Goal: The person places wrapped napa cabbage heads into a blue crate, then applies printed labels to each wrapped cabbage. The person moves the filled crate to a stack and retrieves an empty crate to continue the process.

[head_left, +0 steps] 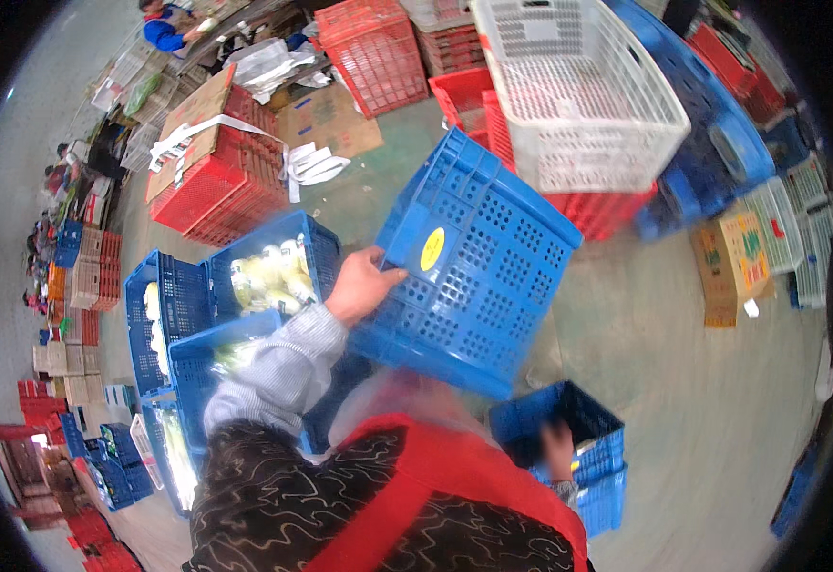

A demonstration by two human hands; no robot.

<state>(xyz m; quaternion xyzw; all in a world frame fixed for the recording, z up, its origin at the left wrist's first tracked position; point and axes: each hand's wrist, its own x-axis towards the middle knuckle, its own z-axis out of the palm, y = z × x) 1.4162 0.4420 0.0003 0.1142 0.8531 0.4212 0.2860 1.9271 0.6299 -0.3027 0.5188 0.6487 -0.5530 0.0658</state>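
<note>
A blue perforated plastic crate with a yellow oval sticker is tilted in front of me, its side face turned toward the camera. My left hand grips it at its left side, the thumb lying over the outer wall. Lower right stands a stack of blue crates. Over the dark inside of the top one is my right hand, blurred; its fingers are too unclear to show whether they hold anything. Beneath my left forearm sits another blue crate, partly covered by the sleeve, with pale produce in it.
Wrapped pale vegetables fill a blue crate on the left. Red crates with cardboard on top stand beyond. A large white crate rests on red ones. At right is a cardboard box. A person stands at a far workbench.
</note>
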